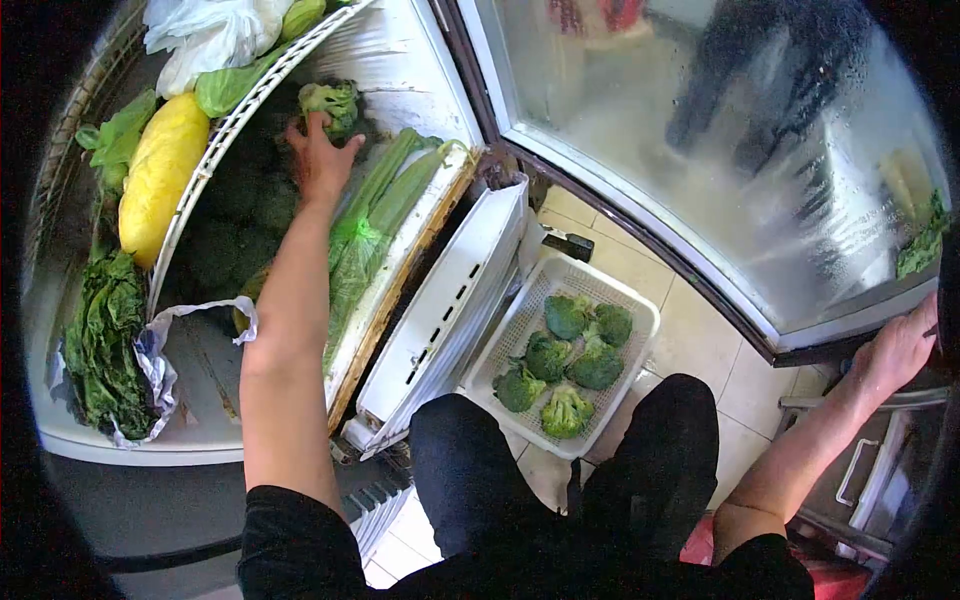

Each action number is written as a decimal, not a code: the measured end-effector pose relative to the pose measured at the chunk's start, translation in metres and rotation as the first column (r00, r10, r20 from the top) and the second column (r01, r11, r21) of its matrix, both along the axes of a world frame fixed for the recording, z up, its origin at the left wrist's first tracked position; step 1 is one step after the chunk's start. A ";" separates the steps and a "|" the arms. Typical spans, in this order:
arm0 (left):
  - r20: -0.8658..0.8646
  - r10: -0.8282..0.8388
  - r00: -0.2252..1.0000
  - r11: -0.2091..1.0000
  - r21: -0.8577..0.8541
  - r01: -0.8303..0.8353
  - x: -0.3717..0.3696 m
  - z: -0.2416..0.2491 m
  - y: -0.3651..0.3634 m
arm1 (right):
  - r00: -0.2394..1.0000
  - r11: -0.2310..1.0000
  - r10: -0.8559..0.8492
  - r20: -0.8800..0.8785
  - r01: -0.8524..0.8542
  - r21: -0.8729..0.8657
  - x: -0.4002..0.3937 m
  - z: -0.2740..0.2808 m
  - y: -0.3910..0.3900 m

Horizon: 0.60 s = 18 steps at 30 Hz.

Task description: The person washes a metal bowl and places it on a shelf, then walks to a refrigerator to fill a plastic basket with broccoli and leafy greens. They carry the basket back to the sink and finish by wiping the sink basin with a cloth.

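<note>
My left hand (322,160) is inside the fridge, its fingers around a broccoli head (332,103) near the back wall. Darker broccoli (240,190) lies in shadow beside it, behind a curved white rack edge (215,150). Long green stalks (375,225) in clear wrap lie to the right of my left forearm. At the far right, my right hand (897,345) rests against the lower edge of the glass door (690,150); its fingertips are partly hidden. Several broccoli heads (568,412) sit in a white plastic basket (607,432) on the floor between my knees.
A yellow melon (165,180), leafy greens (108,345) and a white plastic bag (215,45) fill the left shelf. A white slotted panel (440,310) stands beside the fridge sill. At the lower right is a dark drawer unit (860,460) with a handle.
</note>
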<state>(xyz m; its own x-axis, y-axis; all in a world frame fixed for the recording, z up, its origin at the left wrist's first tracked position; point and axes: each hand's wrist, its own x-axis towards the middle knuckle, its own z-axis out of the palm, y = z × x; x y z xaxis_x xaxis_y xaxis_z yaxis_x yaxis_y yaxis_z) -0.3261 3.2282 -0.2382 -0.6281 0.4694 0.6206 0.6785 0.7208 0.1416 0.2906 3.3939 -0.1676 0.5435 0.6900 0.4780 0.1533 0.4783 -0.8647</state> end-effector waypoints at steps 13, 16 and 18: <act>0.084 -0.391 0.916 0.862 0.383 0.333 0.177 0.025 -0.033 | 0.990 0.990 -0.028 0.140 0.008 0.138 0.003 -0.006 0.006; 0.296 -0.711 0.637 0.700 0.383 0.603 0.284 -0.026 -0.037 | 0.960 0.968 0.128 0.248 -0.176 0.180 -0.001 0.003 0.002; 0.552 -0.710 0.438 0.671 0.339 0.660 0.323 -0.091 -0.032 | 0.923 0.962 0.130 0.361 -0.206 0.178 0.004 0.003 0.003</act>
<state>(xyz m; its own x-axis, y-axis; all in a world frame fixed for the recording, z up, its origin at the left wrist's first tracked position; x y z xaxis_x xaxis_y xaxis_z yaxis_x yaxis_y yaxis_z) -0.0030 3.1964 -0.3294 -0.3447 0.8943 0.2854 0.6862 0.0325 0.7267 0.2944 3.3964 -0.1647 0.2046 0.6209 0.7567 0.3238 0.6866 -0.6509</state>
